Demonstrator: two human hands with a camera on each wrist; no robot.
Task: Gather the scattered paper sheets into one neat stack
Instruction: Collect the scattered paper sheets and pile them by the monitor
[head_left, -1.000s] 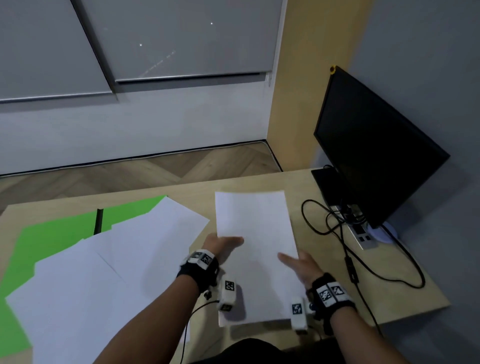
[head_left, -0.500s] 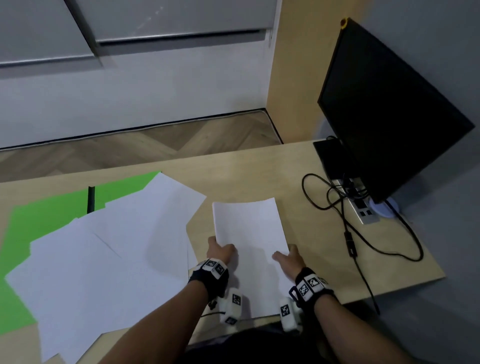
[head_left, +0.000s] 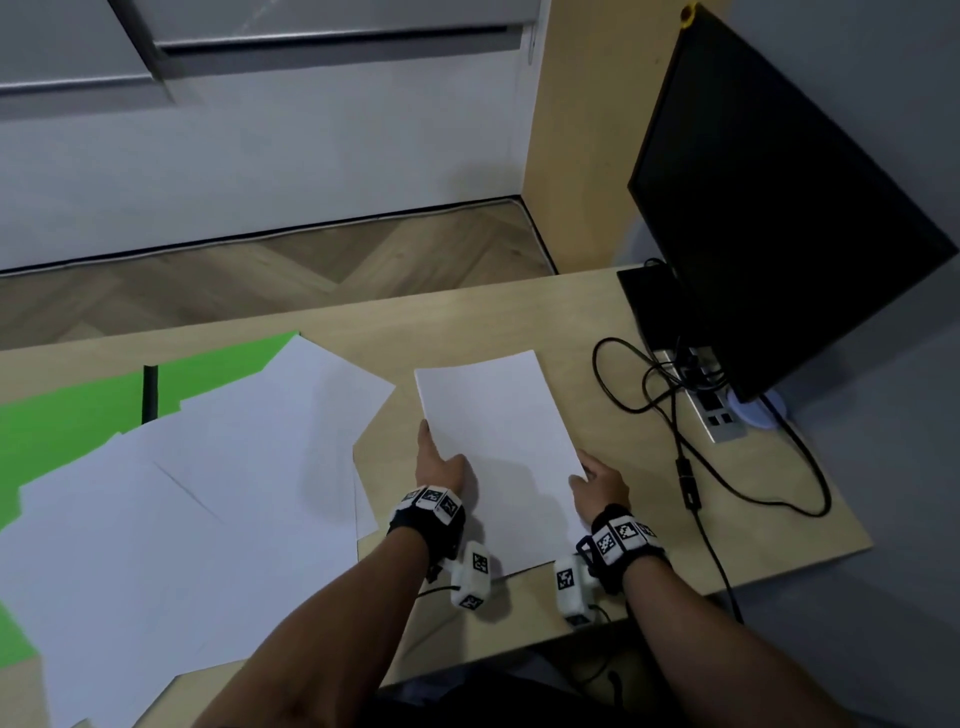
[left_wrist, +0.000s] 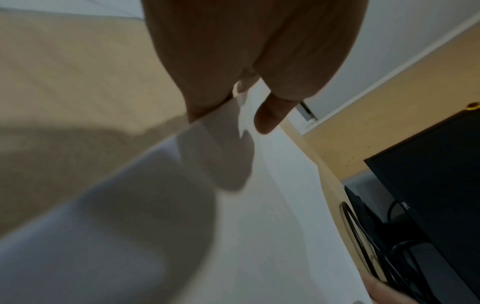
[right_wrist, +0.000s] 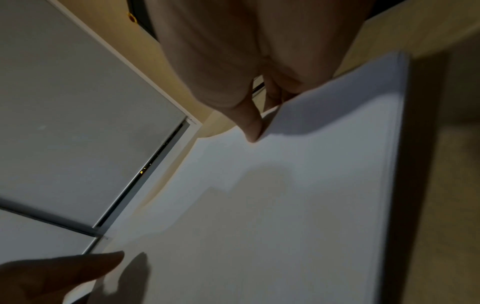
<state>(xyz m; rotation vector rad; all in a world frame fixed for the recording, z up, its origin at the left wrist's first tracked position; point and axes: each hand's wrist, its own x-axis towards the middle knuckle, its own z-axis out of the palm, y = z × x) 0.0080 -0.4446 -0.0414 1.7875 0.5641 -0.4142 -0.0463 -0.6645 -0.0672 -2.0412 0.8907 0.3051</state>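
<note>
Squaring a thin white paper stack (head_left: 498, 447) at lower centre of the light wooden bench (head_left: 519, 322), the left hand (head_left: 441, 467) and right hand (head_left: 600, 480) are pinched on its side edges. Loose white sheets (head_left: 208, 493) at lower left are judged next; a lateral reach is needed.

An office or study corner in a plainly finished room: a light wooden desk (head_left: 519, 322) carries a dark Dell monitor (head_left: 769, 208) at its right end, with a power strip (head_left: 719, 415) and looping black cables (head_left: 691, 467) below the screen. White paper sheets (head_left: 208, 493) spread over a green mat (head_left: 78, 410). Behind the desk are herringbone wood flooring (head_left: 260, 280), a white wall and lowered grey roller blinds (head_left: 311, 21).
</note>
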